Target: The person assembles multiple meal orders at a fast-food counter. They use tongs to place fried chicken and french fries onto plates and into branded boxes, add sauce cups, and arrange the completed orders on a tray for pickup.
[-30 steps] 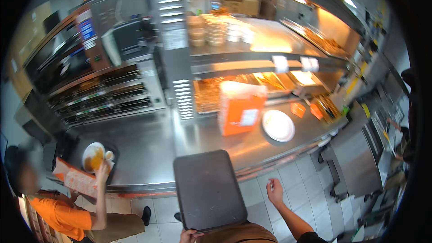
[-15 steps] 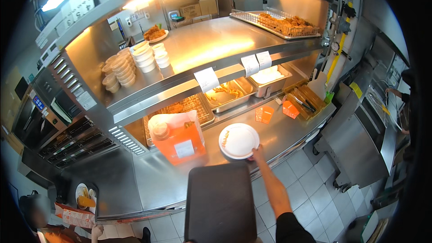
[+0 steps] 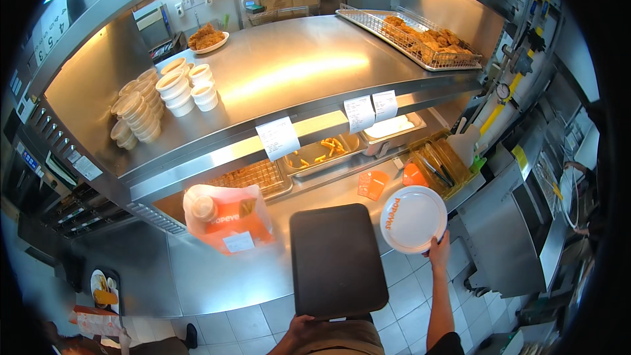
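A white round plate (image 3: 420, 217) with orange print along its rim is gripped at its near edge by my right hand (image 3: 439, 253), fingers closed on it. It hangs out to the right, past the counter's front edge, with no food on it. At the near left corner of a dark brown rectangular tray (image 3: 338, 260), my left hand (image 3: 299, 330) is closed on the rim. The tray bears nothing, and its far end overlaps the steel counter (image 3: 223, 283); whether it touches, I cannot tell. Left of it stands an orange and white bag (image 3: 230, 220) with a lidded cup at its top.
Fry cartons (image 3: 373, 185) lie by a tongs holder (image 3: 439, 164). Behind are a fries pan (image 3: 322, 154) and a white-filled pan (image 3: 394, 128). Lidded cups (image 3: 139, 108) and a fried chicken basket (image 3: 420, 36) stand on the shelf. A person holds a package (image 3: 98, 321) at lower left.
The plate has moved right in my right hand, away from beside the bag. The tray has come forward over the counter edge, and my left hand now shows at its corner.
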Demonstrator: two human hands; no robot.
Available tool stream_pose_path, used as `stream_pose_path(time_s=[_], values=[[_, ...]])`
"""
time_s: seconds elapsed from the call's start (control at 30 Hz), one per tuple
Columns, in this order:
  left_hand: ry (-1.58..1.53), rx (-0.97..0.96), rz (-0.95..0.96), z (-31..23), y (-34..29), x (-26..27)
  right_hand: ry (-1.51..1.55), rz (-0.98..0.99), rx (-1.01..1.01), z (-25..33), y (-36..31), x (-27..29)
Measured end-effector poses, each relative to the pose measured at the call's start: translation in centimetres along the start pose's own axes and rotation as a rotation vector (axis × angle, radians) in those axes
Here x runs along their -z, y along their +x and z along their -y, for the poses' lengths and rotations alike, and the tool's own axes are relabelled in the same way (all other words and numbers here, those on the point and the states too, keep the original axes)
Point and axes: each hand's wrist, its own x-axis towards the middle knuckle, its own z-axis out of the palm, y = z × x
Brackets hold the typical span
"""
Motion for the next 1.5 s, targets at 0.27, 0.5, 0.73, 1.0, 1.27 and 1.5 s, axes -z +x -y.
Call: stream_pose_path(time_s=[0.27, 0.5, 0.73, 1.0, 1.27, 1.5], values=[[-0.005, -0.236, -0.117, 3.7, 6.8, -2.5, 0.329, 0.454, -0.280, -1.2, -0.2, -14.2], [-0.137, -0.396, -0.142, 6.4, 10.9, -2.7, 0.485, 0.815, -0.568, 0.5, -2.7, -24.1], [-0.152, -0.474, -0.104, 5.4, 11.1, -1.2, 0.501, 0.927, -0.507, -0.3, -2.8, -11.6], [-0.021, -0.486, -0.260, 2.2, 8.8, -1.5, 0.238, 1.002, -0.498, -4.8, -3.5, -6.2], [1.198, 0.206, -0.453, -3.0, 0.9, -15.7, -0.325, 0.328, 0.606, 3.8, 22.7, -6.3], [1.704, -1.049, -0.209, -12.9, 20.9, -44.2, -0.957, 0.884, 0.485, 9.5, 45.4, -20.8]])
